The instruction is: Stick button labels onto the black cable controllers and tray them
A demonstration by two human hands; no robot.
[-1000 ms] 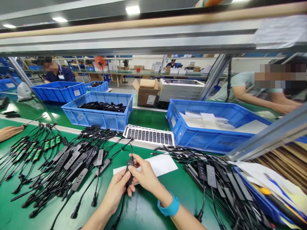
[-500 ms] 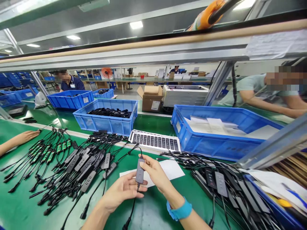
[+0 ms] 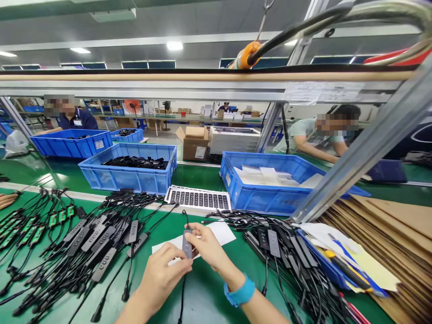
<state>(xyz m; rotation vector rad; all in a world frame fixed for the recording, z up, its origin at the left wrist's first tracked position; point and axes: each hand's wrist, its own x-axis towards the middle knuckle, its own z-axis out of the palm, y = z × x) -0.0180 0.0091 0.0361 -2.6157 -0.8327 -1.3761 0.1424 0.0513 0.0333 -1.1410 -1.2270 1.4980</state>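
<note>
Both my hands hold one black inline cable controller point(image 3: 186, 243) upright over the green bench. My left hand point(image 3: 162, 275) grips its lower end and my right hand point(image 3: 206, 245), with a blue wristband, pinches its upper side. Its thin cable point(image 3: 182, 292) hangs down toward me. A white sheet point(image 3: 221, 231) lies on the bench just behind my hands. A sheet of dark rectangular labels point(image 3: 198, 198) lies beyond it.
A heap of similar black controllers with cables point(image 3: 101, 238) covers the bench at left, another heap point(image 3: 276, 243) at right. Blue bins point(image 3: 128, 177) point(image 3: 266, 193) stand behind. Another person's fingers point(image 3: 6, 199) rest at far left. People work across the line. Cardboard sheets point(image 3: 388, 234) lie at right.
The camera view tilted up and swung right. My hands turned the controller and drew together around it, the left hand closing over its lower end.
</note>
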